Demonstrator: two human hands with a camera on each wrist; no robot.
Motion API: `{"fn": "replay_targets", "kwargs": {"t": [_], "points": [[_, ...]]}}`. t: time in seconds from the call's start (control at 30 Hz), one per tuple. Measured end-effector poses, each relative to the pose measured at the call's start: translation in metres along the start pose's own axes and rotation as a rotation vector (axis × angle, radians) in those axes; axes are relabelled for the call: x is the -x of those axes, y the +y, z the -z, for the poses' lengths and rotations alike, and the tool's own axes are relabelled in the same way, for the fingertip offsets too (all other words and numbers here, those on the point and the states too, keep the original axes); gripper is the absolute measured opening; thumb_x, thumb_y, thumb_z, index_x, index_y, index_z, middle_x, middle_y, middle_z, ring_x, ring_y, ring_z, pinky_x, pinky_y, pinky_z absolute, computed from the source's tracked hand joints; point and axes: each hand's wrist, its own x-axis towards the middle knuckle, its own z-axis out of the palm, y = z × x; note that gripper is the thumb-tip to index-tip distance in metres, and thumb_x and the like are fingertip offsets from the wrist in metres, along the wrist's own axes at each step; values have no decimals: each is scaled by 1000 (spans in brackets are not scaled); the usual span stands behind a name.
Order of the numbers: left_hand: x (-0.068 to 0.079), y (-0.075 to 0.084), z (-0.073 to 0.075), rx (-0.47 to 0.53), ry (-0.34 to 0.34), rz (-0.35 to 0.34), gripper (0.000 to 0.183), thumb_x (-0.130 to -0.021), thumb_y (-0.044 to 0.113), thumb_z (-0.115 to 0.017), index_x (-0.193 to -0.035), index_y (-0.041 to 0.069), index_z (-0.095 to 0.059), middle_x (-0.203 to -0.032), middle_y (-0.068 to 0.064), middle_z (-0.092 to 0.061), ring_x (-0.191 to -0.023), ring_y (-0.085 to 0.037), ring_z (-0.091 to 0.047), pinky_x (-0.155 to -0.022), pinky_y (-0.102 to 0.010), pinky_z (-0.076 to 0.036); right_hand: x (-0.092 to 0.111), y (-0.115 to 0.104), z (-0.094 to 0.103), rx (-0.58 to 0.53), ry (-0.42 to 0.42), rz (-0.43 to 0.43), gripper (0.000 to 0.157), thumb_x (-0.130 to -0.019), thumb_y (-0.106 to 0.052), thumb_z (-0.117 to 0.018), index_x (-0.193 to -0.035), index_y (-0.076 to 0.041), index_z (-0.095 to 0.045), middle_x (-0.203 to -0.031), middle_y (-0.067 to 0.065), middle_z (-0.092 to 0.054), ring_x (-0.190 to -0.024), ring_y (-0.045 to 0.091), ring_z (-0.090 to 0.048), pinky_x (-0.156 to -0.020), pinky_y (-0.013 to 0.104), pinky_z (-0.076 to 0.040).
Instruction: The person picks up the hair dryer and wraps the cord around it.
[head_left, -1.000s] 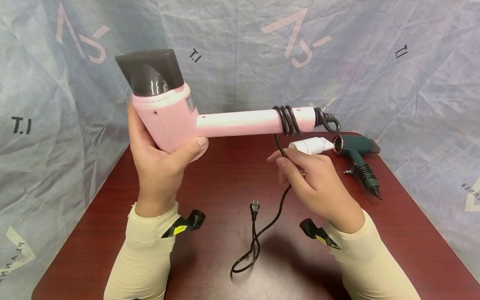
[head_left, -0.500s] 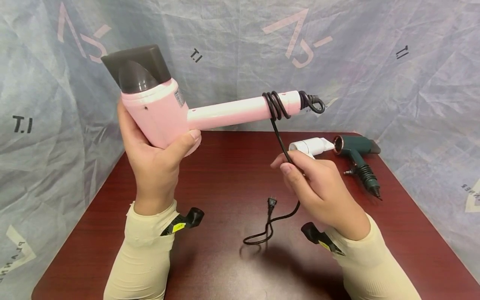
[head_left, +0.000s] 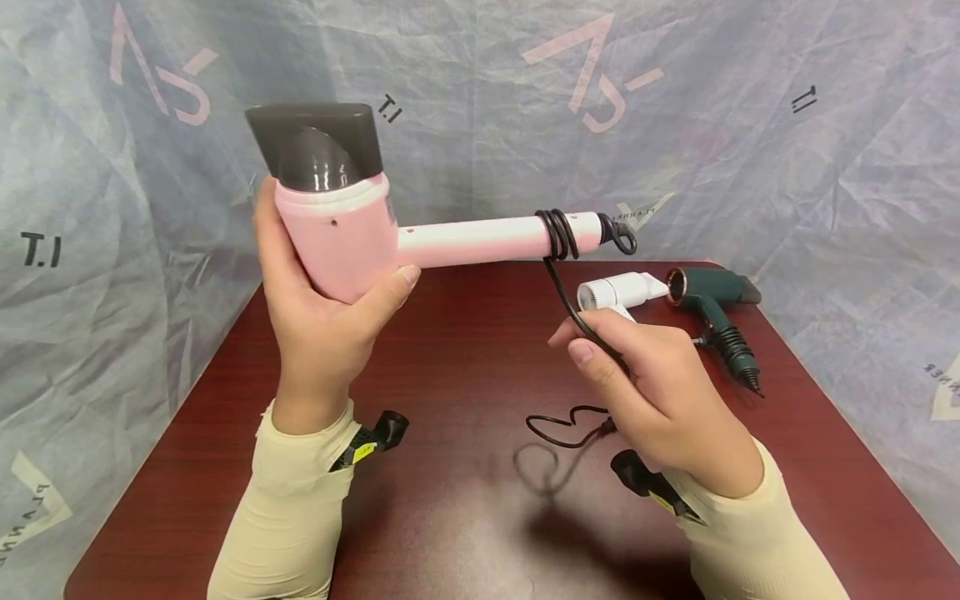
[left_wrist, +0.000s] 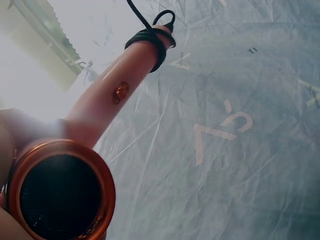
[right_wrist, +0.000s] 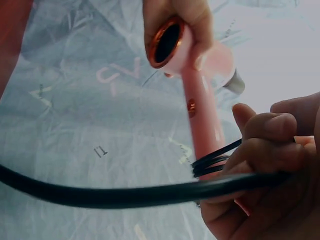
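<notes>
My left hand [head_left: 322, 333] grips the body of a pink hair dryer [head_left: 337, 242] and holds it up over the table. Its dark nozzle [head_left: 318, 146] points upward, and the handle [head_left: 480, 243] extends to the right. Several turns of black power cord [head_left: 557, 234] wrap the handle near its end. From there the cord runs down to my right hand [head_left: 652, 383], which holds it with curled fingers. A loose loop of the cord [head_left: 555, 437] hangs below that hand. In the left wrist view the dryer's round copper-rimmed intake [left_wrist: 60, 192] faces the camera.
A white hair dryer [head_left: 622, 290] lies at the back right of the dark red table [head_left: 435, 375]. Beside it is a dark green hair dryer [head_left: 712, 287] with its cord wound round the handle. Grey printed sheeting [head_left: 450, 108] hangs behind the table.
The pink dryer tilted up and left, then came back right and nearly level. My right hand moved slightly down and right, drawing the cord's loose end up and right toward it.
</notes>
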Motion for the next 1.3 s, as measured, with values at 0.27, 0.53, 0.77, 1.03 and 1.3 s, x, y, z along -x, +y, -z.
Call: {"fn": "replay_targets", "kwargs": {"t": [0.27,0.53,0.77,1.03,1.3], "points": [[2,4,1,-164,-80,10,98,-65,-5,-85,-151,-2,-38,-138,-7,-56,-122,-30,-54,-105,-39,-46,0,-7,5,-176,15,-74,29,-98,5,-53,-117,-9,-70,-67,-12,-48,-58,0,-45,-55,17,-40],[5,6,6,-260,-155,50,99,-67,-3,-87,-154,0,-39,-138,-6,-57,-120,-24,-55,-100,-34,-47,0,-7,8,-178,49,-86,30,-101,6,-52,-121,-7,-70,-73,-9,-58,-60,1,-44,-62,20,-41],[2,10,7,-251,-245,25,94,-66,-5,-85,-150,-3,-42,-131,-9,-61,-111,-27,-57,-96,-35,-48,-4,-3,12,-59,167,-41,20,-103,0,-54,-107,-2,-73,-94,0,-72,-75,3,-56,-72,16,-47],[2,13,10,-203,-359,75,98,-62,-11,-85,-150,-3,-43,-128,-14,-62,-104,-27,-59,-90,-33,-49,-8,1,13,42,319,-8,27,-103,-20,-63,-93,3,-74,-73,3,-60,-67,1,-41,-64,16,-34],[0,15,15,-113,-419,90,100,-57,-15,-84,-149,-4,-45,-131,-18,-62,-109,-30,-58,-94,-35,-49,-10,3,15,-8,337,3,26,-100,-20,-69,-90,2,-76,-65,-2,-48,-64,2,-34,-61,17,-27]]}}
